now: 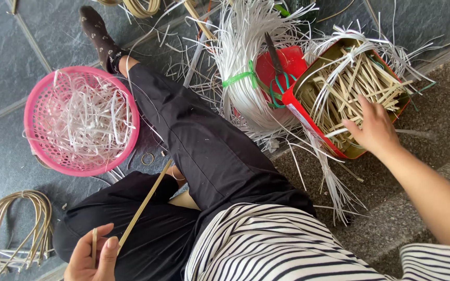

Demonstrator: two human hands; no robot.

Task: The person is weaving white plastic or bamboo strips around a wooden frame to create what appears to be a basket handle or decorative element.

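Observation:
My left hand (92,257) sits at the lower left, over my lap, and pinches a long thin bamboo strip (144,204) that slants up to the right; a short strip stands between its fingers. My right hand (375,127) reaches into a red rectangular tin (294,104) at the upper right, fingers spread over the short tan bamboo strips (350,86) inside it. Whether those fingers grip a strip is hidden.
A pink plastic basket (37,101) full of white strips stands at the left. A white strip bundle (243,67) tied with green cord lies beside a red object with a knife (273,52). Coiled cane (24,218) lies lower left. My black-trousered leg (199,140) stretches across the stone floor.

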